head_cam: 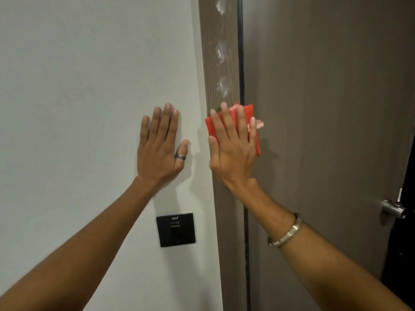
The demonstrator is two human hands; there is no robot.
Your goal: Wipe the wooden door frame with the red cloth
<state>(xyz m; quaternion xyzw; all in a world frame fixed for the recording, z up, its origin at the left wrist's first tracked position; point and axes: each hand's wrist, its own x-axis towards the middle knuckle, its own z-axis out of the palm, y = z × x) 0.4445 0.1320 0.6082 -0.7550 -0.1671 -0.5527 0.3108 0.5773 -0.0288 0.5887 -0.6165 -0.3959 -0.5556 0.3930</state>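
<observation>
On the upright door frame [222, 52], white smears ran straight above the right hand [233, 151]; its flat, spread fingers [226, 122] pressed the red cloth [248, 111]; the left hand [159, 149] lay open, empty, on the wall [89, 86].

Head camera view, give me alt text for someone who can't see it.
A right hand presses a red cloth flat against a wooden door frame below white smears. The left hand rests flat on the white wall.

The right hand [233, 151] is pressing the red cloth [248, 113] flat against the wooden door frame [221, 63] below white smears [221, 52], while the left hand [159, 151] is lying open-palmed on the wall [89, 86].
</observation>
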